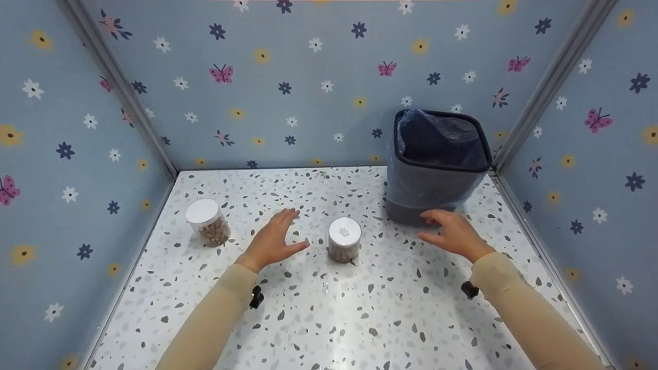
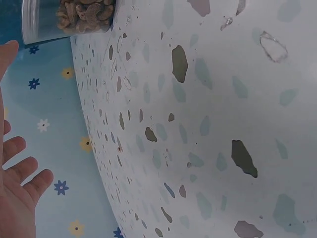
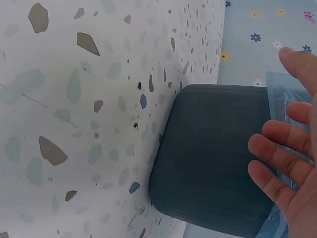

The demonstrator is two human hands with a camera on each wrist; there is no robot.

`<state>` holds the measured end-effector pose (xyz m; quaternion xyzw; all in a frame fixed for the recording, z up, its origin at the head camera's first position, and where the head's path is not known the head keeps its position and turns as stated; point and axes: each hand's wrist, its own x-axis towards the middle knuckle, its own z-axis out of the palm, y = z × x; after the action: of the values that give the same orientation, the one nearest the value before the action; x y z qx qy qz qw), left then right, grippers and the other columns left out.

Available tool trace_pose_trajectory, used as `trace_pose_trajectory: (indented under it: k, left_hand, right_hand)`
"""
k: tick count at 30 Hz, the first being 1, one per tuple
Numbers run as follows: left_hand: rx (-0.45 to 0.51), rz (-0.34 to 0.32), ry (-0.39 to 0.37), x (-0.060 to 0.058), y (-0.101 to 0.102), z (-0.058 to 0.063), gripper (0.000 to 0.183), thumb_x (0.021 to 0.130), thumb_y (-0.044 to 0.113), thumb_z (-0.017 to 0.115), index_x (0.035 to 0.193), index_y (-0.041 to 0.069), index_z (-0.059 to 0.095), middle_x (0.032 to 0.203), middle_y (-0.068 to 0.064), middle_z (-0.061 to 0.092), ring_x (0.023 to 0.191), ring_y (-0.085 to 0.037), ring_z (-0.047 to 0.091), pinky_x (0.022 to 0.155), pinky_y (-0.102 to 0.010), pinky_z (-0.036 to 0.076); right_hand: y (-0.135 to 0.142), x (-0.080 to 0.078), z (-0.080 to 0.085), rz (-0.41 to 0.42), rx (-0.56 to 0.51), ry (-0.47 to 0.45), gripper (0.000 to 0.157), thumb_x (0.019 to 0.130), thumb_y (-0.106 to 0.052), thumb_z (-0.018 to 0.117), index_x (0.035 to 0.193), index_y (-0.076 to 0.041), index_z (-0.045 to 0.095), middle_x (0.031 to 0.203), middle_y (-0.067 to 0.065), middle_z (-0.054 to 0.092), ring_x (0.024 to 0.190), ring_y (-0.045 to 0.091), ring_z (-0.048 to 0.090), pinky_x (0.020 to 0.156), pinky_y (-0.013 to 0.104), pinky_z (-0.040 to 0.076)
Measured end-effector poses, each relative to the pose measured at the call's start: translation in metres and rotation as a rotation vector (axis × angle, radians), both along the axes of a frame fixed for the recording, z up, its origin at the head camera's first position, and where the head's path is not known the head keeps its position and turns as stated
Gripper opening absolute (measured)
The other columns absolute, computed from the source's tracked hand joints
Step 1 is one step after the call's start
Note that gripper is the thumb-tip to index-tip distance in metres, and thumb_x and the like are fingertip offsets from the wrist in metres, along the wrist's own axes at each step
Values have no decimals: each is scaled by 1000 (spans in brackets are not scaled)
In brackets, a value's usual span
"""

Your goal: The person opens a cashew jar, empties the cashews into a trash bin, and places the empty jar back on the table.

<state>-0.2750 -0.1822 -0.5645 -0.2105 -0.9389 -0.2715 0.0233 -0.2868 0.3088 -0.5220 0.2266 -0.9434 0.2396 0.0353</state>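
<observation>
My left hand (image 1: 272,242) hovers over the table with its fingers loosely extended and the thumb apart, holding nothing. Just right of its thumb stands a clear jar with a white lid (image 1: 345,239); tan, nut-like pieces (image 2: 88,14) show through its side in the left wrist view. A second white-lidded jar of brown nut-like pieces (image 1: 208,222) is left of that hand. In front of the grey bin (image 1: 429,185), my right hand (image 1: 453,234) is raised, its fingers spread and slightly bent around nothing. Whether its fingertips touch the bin I cannot tell.
A translucent bag (image 1: 442,128) lines the bin, folded over its dark rim. The speckled white table (image 1: 308,308) is bounded by flower-patterned panels (image 1: 308,67) at the back and both sides, with grey metal strips at the corners.
</observation>
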Motion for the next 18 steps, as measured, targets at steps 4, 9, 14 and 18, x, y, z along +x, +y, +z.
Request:
trace_pose_trajectory:
  k: [4, 9, 14, 18]
  left_hand:
    - [1, -1, -13, 1, 1, -3, 90, 99, 50, 78, 166, 4, 41, 172, -24, 38, 162, -43, 35, 128, -61, 38]
    - [12, 2, -42, 1, 4, -5, 91, 99, 52, 77, 168, 7, 39, 174, -21, 36, 164, -41, 32, 130, -62, 36]
    - [8, -2, -30, 2, 6, -9, 91, 99, 52, 77, 167, 6, 40, 173, -23, 38, 162, -42, 34, 129, -61, 37]
    - [13, 9, -41, 2, 8, -12, 91, 98, 52, 78, 167, 6, 41, 173, -22, 38, 163, -42, 34, 131, -60, 35]
  right_hand:
    - [-5, 0, -3, 16, 2, -5, 53, 94, -31, 88, 134, -1, 72, 123, 21, 76, 112, 38, 73, 99, 59, 60]
    - [-10, -1, -7, 30, 7, 19, 53, 92, -33, 89, 132, -2, 73, 120, 19, 77, 110, 36, 74, 98, 57, 61]
    - [-13, -2, -9, 28, 13, 6, 52, 93, -33, 88, 133, -4, 73, 120, 16, 77, 111, 34, 74, 98, 56, 61]
    - [-17, -2, -10, 36, 11, -2, 52, 93, -31, 88, 134, -2, 72, 120, 18, 76, 109, 35, 73, 97, 57, 60]
